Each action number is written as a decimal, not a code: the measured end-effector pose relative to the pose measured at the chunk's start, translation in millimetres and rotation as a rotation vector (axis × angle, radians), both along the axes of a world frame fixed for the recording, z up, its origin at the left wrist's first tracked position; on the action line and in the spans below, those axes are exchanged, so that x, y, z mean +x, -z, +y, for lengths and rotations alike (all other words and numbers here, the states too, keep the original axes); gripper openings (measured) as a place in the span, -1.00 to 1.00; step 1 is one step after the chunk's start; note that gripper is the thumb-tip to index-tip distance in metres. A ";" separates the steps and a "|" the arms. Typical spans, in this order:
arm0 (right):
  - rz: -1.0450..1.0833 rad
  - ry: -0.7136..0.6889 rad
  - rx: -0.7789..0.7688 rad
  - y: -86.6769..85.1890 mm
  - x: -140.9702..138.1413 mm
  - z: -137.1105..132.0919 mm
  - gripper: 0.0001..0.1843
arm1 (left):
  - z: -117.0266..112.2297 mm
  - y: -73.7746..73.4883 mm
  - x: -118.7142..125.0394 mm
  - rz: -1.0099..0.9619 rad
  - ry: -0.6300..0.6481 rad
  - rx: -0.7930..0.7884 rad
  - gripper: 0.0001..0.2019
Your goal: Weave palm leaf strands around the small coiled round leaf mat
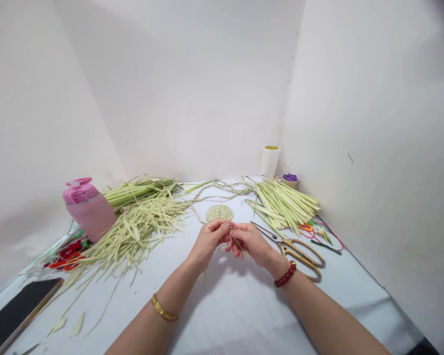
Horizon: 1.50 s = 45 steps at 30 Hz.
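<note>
Your left hand (209,240) and right hand (249,241) pinch a pale leaf strip (238,242) between their fingertips, just nearer you than the coiled leaf disc (219,213) on the table (340,315); gold-handled scissors (294,251) lie beside your right hand.

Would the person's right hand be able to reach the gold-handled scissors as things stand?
Probably yes: the right hand lies just beside the gold-handled scissors, with nothing visible between them, though it is working close against the left hand and may need to pull away first.
</note>
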State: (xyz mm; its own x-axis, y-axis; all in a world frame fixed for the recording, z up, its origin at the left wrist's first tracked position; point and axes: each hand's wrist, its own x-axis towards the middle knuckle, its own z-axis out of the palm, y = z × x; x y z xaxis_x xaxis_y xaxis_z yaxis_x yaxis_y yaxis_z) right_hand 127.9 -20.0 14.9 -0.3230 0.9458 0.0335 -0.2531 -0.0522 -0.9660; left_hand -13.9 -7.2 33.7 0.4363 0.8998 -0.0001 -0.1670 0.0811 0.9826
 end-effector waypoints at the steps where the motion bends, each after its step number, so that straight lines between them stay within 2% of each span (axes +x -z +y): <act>1: -0.008 -0.007 -0.002 0.8 0.0 0.3 -0.79 | 0.0 0.5 0.1 0.003 0.002 0.001 -0.68; 3: -0.048 -0.021 0.003 2.0 0.0 0.8 -0.77 | 0.4 1.4 0.1 0.023 0.004 0.017 -0.68; 5: -0.155 0.037 0.058 2.0 0.2 0.8 -0.74 | 1.1 2.0 -0.1 0.061 -0.030 0.056 -0.69; 9: -0.404 0.417 0.328 -3.1 2.0 -0.6 -0.83 | 2.6 1.5 -1.2 0.161 -0.169 0.126 -0.70; 10: -0.422 0.456 0.375 -5.0 2.6 -1.3 -0.79 | 2.8 1.3 -1.5 0.183 -0.178 0.135 -0.70; 12: -0.422 0.414 0.417 -8.5 3.6 -2.6 -0.73 | 3.4 1.6 -2.2 0.216 -0.176 0.161 -0.69; 15: -0.414 0.337 0.414 -11.3 4.4 -3.6 -0.79 | 4.7 3.5 -3.4 0.275 -0.181 0.215 -0.69; 19: -0.379 0.375 0.325 -9.3 5.2 -2.1 -0.77 | 6.5 7.0 -4.7 0.406 -0.226 0.286 -0.68; 22: -0.357 0.361 0.302 -6.0 5.6 -0.5 -0.82 | 6.3 8.3 -4.0 0.445 -0.211 0.322 -0.67; 29: -0.319 0.385 0.312 -2.1 4.6 0.3 -0.86 | 1.5 3.4 0.5 0.351 -0.160 0.216 -0.68; 37: -0.223 0.394 0.287 -0.8 2.7 0.5 -0.86 | 3.3 5.4 0.0 0.303 -0.132 0.185 -0.68; 43: -0.223 0.304 0.261 -1.7 6.0 1.3 -0.73 | 4.7 6.9 -2.9 0.273 -0.187 0.177 -0.69; 45: -0.302 0.265 0.314 -3.4 7.0 0.8 -0.59 | 4.8 7.4 -4.0 0.254 -0.195 0.167 -0.69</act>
State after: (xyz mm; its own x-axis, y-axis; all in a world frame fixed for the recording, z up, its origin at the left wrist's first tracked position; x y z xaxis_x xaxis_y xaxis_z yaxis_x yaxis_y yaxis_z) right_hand 134.9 -19.2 18.3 -0.1125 0.9559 0.2712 0.0745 0.2803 -0.9570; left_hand -17.9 -2.5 26.3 0.2610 0.9629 0.0679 0.0873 -0.0936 0.9918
